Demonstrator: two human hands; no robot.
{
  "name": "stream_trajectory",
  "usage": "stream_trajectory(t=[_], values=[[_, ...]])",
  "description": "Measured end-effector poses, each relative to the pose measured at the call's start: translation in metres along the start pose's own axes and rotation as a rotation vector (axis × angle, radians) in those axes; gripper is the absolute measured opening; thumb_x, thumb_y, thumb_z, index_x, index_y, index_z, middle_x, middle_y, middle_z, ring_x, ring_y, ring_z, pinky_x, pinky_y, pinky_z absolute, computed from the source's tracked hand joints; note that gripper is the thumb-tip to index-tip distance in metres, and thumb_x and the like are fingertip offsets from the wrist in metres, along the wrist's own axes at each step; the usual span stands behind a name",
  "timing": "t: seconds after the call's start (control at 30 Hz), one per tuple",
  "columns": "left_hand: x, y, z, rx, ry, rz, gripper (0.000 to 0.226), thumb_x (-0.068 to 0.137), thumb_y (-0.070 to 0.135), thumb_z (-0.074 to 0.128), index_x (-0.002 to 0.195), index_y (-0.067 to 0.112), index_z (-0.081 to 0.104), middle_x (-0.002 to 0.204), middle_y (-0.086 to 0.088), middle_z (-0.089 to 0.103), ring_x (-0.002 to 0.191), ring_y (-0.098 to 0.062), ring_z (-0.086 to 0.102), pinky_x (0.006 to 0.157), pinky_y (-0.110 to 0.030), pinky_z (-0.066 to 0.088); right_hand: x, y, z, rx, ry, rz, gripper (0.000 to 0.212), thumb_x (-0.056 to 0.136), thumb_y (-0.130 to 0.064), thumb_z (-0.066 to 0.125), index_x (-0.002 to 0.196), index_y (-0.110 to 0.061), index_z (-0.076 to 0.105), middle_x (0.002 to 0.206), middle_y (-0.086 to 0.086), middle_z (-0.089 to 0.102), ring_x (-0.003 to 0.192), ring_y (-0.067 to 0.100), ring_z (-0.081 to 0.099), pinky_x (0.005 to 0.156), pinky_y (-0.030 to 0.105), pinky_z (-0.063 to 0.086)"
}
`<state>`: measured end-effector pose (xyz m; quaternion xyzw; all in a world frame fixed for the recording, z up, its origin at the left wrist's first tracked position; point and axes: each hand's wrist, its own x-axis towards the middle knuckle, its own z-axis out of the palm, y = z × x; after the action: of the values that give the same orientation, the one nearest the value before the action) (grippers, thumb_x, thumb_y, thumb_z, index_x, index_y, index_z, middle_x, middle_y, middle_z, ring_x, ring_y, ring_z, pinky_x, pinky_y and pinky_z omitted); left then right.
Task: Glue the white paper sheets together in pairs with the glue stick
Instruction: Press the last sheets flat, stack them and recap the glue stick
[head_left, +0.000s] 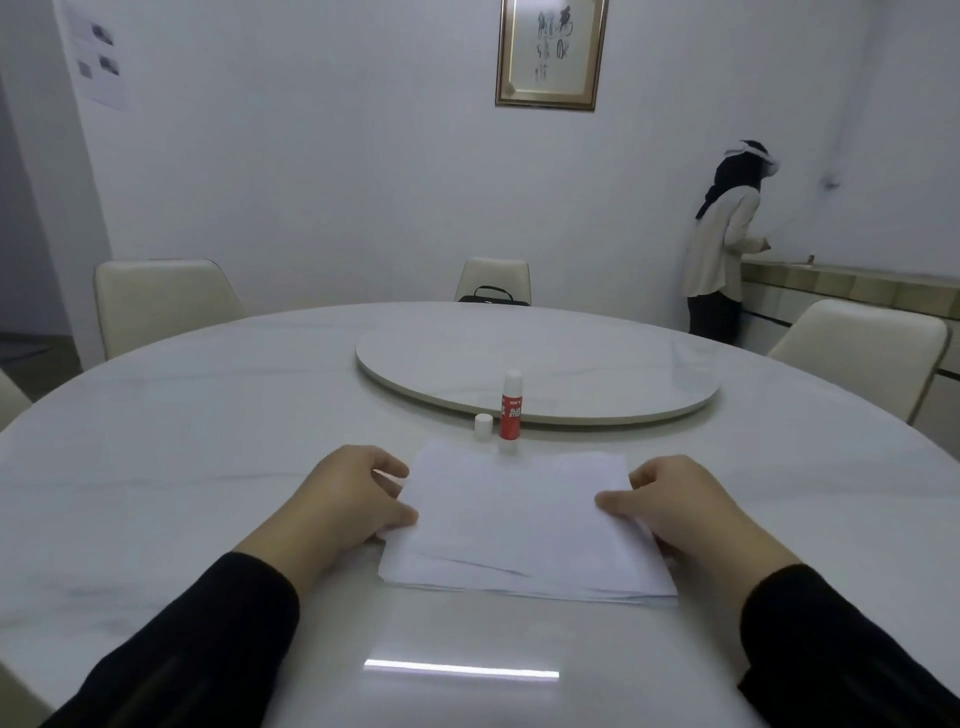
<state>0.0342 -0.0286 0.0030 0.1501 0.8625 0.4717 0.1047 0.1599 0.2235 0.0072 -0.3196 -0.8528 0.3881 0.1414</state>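
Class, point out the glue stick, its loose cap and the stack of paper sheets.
glue stick (510, 415), head view, on its red label.
cap (483, 427), head view, on its white side.
paper sheets (519, 525), head view, middle of the top sheet.

Round marble table (208, 415) – turntable (571, 364), cream chairs (156, 306), framed picture (550, 52)

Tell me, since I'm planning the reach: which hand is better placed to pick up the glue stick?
Probably left, narrowly. The glue stick stands uncapped beyond the paper stack, toward its left half, nearer the left hand than the right hand. Both grip the stack's sides.
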Motion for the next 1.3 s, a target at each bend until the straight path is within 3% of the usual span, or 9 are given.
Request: stream_trajectory(t=[0.13,0.33,0.47,0.57,0.77,0.87,1.07,1.17,1.3], values=[[-0.001,0.002,0.002,0.088,-0.034,0.009,0.051,0.064,0.005,0.081,0.11,0.017,0.061,0.097,-0.003,0.067,0.081,-0.018,0.067,0.068,-0.027,0.053,0.003,0.0,0.009,-0.133,0.056,0.005,0.033,0.074,-0.025,0.076,0.095,-0.002,0.068,0.092,0.013,0.069,0.08,0.027,0.063,0.064,0.026,0.046],[0.0,0.0,0.003,0.093,-0.056,0.05,0.067,0.064,0.004,0.081,0.125,0.014,0.055,0.106,0.004,0.062,0.085,-0.009,0.06,0.066,-0.019,0.045,0.007,0.002,0.016,-0.252,0.117,-0.029,0.043,0.078,-0.031,0.07,0.106,0.0,0.064,0.104,0.013,0.067,0.092,0.027,0.061,0.067,0.027,0.042],[-0.006,0.0,-0.003,0.307,-0.105,0.289,0.086,0.067,0.047,0.077,0.14,0.041,0.031,0.137,0.02,0.035,0.118,-0.004,0.04,0.099,-0.023,0.035,0.016,0.001,0.015,-0.315,0.207,-0.143,0.067,0.08,-0.052,0.061,0.131,-0.01,0.049,0.133,0.009,0.046,0.119,0.025,0.049,0.091,0.032,0.042],[-0.018,0.003,-0.001,0.476,-0.297,0.481,0.097,0.051,0.074,0.067,0.132,0.066,0.014,0.132,0.042,0.014,0.127,0.011,0.015,0.108,-0.019,0.019,0.026,-0.013,0.02,-0.316,0.098,-0.376,0.054,0.087,-0.05,0.053,0.129,-0.016,0.053,0.132,0.0,0.047,0.112,0.017,0.049,0.091,0.028,0.039],[-0.022,0.0,0.015,0.621,-0.268,0.639,0.08,0.064,0.068,0.056,0.136,0.057,0.022,0.143,0.031,0.023,0.133,0.007,0.02,0.11,-0.02,0.019,0.037,-0.038,0.06,-0.392,-0.241,-0.556,0.038,0.092,-0.038,0.045,0.121,-0.017,0.056,0.129,0.0,0.054,0.113,0.018,0.049,0.093,0.029,0.038],[-0.021,0.001,0.018,0.647,-0.234,0.734,0.066,0.077,0.059,0.055,0.137,0.046,0.032,0.141,0.028,0.032,0.128,0.009,0.026,0.105,-0.012,0.019,0.04,-0.037,0.071,-0.404,-0.203,-0.583,0.036,0.089,-0.039,0.05,0.114,-0.014,0.06,0.12,0.0,0.052,0.108,0.016,0.048,0.087,0.026,0.036],[-0.016,-0.001,0.025,0.693,-0.274,0.761,0.052,0.086,0.051,0.049,0.136,0.041,0.04,0.142,0.027,0.036,0.125,0.008,0.032,0.099,-0.007,0.022,0.038,-0.029,0.073,-0.4,-0.185,-0.638,0.045,0.088,-0.042,0.054,0.127,-0.019,0.055,0.131,-0.005,0.047,0.12,0.012,0.044,0.102,0.025,0.033],[-0.012,-0.004,0.02,0.644,-0.289,0.698,0.067,0.077,0.067,0.05,0.139,0.047,0.03,0.144,0.034,0.025,0.131,0.011,0.021,0.098,-0.006,0.012,0.036,-0.029,0.062,-0.331,-0.218,-0.607,0.05,0.086,-0.048,0.057,0.13,-0.026,0.052,0.132,-0.009,0.046,0.123,0.01,0.044,0.101,0.024,0.033],[0.001,-0.004,0.006,0.664,-0.292,0.605,0.095,0.059,0.087,0.046,0.141,0.054,0.01,0.14,0.044,0.001,0.133,0.015,-0.006,0.113,-0.023,0.004,0.038,-0.017,0.02,-0.143,-0.176,-0.464,0.05,0.084,-0.052,0.058,0.129,-0.032,0.053,0.129,-0.014,0.046,0.113,0.003,0.043,0.091,0.02,0.029]])
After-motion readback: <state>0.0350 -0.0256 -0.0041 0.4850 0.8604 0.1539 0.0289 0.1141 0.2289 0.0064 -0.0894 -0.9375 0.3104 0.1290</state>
